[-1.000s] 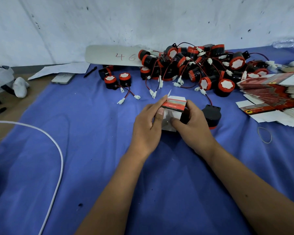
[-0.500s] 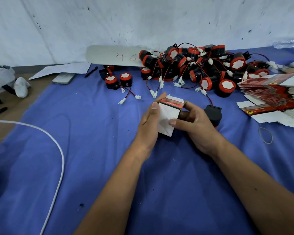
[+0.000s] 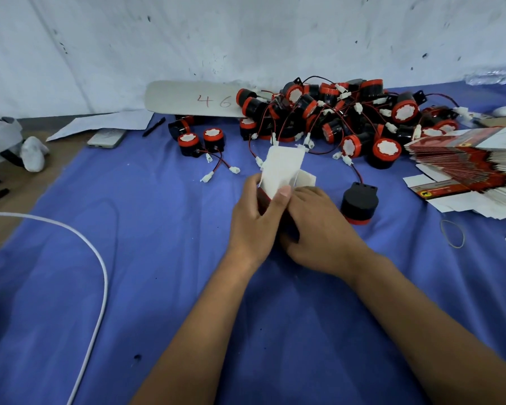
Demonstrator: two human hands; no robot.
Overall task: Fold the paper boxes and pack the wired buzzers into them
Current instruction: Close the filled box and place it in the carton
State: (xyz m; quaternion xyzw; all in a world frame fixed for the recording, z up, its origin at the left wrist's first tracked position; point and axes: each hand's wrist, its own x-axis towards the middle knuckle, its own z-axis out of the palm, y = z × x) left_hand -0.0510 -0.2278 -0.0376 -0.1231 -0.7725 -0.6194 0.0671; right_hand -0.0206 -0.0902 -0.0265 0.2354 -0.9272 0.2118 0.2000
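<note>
open: blue cloth (image 3: 158,287) near-left | blocked: buzzer pile (image 3: 333,118) far, flat boxes (image 3: 462,171) right

Lighting: even, soft, moderately bright; source not visible. Shadows: faint and diffuse on the blue cloth (image 3: 129,287), darkest directly beneath the hands. Glare: none; the white wall (image 3: 246,33) behind the cloth reads pale grey. Sharpness: centre of the cloth fairly crisp, softening toward its corners. Distortion: wide-angle bowing; the cloth's far edge curves.
</note>
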